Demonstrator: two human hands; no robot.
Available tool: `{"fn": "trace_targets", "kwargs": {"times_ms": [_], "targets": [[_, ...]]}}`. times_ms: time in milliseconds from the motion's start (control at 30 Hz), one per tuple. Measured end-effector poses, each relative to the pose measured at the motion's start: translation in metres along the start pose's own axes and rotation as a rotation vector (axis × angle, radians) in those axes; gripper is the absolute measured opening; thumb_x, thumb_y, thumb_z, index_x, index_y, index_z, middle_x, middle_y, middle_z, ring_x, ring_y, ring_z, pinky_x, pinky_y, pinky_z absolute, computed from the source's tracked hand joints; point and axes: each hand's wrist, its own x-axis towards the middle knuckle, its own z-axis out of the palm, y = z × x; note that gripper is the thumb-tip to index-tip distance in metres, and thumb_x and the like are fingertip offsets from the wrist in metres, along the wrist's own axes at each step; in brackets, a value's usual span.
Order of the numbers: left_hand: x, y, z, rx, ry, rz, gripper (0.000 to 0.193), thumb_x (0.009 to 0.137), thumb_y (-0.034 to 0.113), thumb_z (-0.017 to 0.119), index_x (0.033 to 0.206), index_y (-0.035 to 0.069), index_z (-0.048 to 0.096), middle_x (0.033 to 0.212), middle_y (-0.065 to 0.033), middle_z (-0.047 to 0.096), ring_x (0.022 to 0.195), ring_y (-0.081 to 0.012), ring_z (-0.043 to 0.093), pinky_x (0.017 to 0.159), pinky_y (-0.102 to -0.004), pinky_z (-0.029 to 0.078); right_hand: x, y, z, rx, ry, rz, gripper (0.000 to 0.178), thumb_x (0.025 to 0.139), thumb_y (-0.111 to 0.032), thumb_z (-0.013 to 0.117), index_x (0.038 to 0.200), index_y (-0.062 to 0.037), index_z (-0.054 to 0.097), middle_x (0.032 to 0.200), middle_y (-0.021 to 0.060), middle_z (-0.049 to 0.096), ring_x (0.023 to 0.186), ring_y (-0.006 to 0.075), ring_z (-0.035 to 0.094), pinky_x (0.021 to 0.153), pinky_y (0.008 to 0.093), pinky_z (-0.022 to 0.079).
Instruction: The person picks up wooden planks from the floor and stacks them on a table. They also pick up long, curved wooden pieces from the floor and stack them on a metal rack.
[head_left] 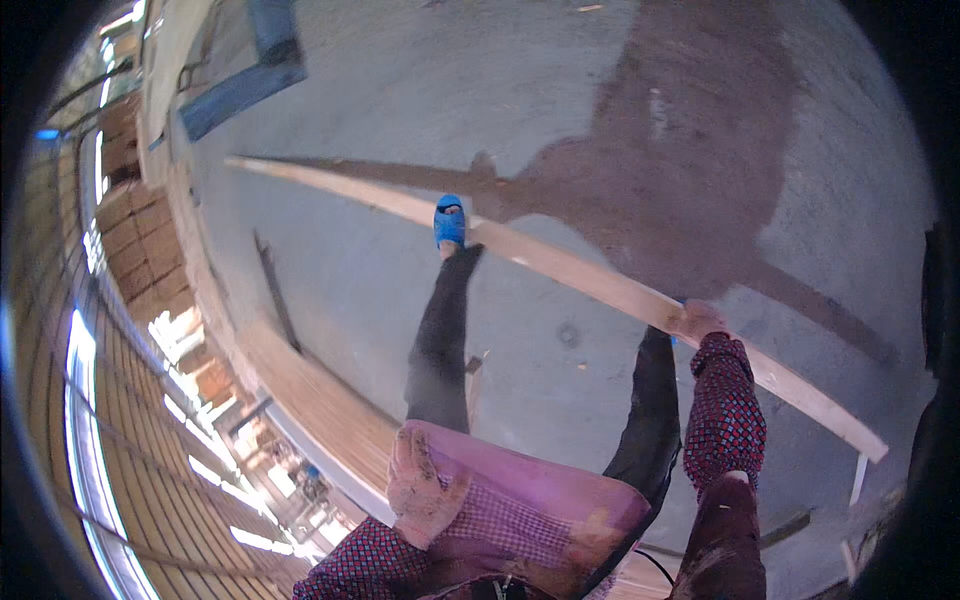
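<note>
- Where the view looks straight down, a grey concrete floor [400, 90] fills most of it, with a large darker reddish patch [690, 150] spreading over its upper right part
- A long pale wooden plank [560, 265] crosses the picture on a slant, from the upper left to the lower right, held above the floor and throwing a thin shadow beside it
- A stack of timber boards [310, 400] lies along the left side, with brick walling [135, 250] beyond it
- A pinkish checked garment [530, 500] covers the person's front at the lower edge, and dark trouser legs [440, 330] reach down from it
- The right hand [697, 322], on a red patterned sleeve [725, 410], is closed over the near edge of the plank, gripping it a little past its middle toward the lower right end
- The left hand [425, 480], dusty, rests flat with loose fingers on the garment and holds nothing
- A blue sandal [449, 222] on the forward foot shows just below the plank's line
</note>
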Motion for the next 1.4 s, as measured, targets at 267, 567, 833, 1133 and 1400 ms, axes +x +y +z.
{"fn": "trace_targets", "kwargs": {"times_ms": [267,567,833,1133,1400], "targets": [[0.127,-0.053,0.004,0.106,-0.062,0.247,0.087,0.073,0.038,0.064,0.136,-0.006,0.024,0.137,-0.0285,0.028,0.126,-0.0414,0.030,0.107,-0.0417,0.026,-0.045,-0.062,0.012,-0.020,0.095,0.012,0.045,0.071,-0.044,0.063,0.092,-0.0053,0.069,0.093,0.0147,0.066,0.086,0.0273,0.065,0.071,0.0417,0.053],[0.167,-0.108,-0.027,0.026,-0.191,0.246,0.088,0.072,0.039,0.064,0.138,-0.002,0.023,0.138,-0.0261,0.029,0.127,-0.0391,0.030,0.108,-0.0406,0.024,-0.068,-0.107,0.004,0.169,0.101,0.239,0.031,0.069,-0.035,0.064,0.082,-0.0072,0.070,0.086,0.0153,0.067,0.089,0.0293,0.064,0.078,0.0440,0.048],[0.166,-0.113,-0.020,-0.040,-0.193,0.256,0.082,0.072,0.043,0.062,0.132,-0.004,0.031,0.132,-0.0259,0.034,0.120,-0.0409,0.037,0.101,-0.0415,0.033,-0.069,-0.101,-0.016,-0.010,0.106,0.258,0.043,0.071,-0.044,0.065,0.096,-0.0093,0.068,0.101,0.0125,0.065,0.095,0.0261,0.063,0.079,0.0388,0.050],[0.173,-0.089,-0.021,-0.085,-0.296,0.155,0.074,0.071,0.039,0.063,0.127,-0.003,0.036,0.125,-0.0225,0.041,0.113,-0.0381,0.043,0.094,-0.0415,0.039,-0.092,-0.138,-0.009,0.016,0.209,0.110,0.045,0.076,-0.050,0.058,0.082,-0.0067,0.067,0.077,0.0137,0.066,0.076,0.0288,0.066,0.062,0.0422,0.052],[0.169,-0.089,-0.017,-0.014,-0.227,0.119,0.076,0.072,0.038,0.063,0.128,-0.004,0.034,0.126,-0.0220,0.039,0.114,-0.0369,0.043,0.095,-0.0403,0.039,-0.067,-0.125,-0.003,0.031,0.381,-0.044,0.048,0.072,-0.053,0.062,0.086,-0.0069,0.064,0.080,0.0128,0.066,0.081,0.0281,0.065,0.066,0.0406,0.052]]}}
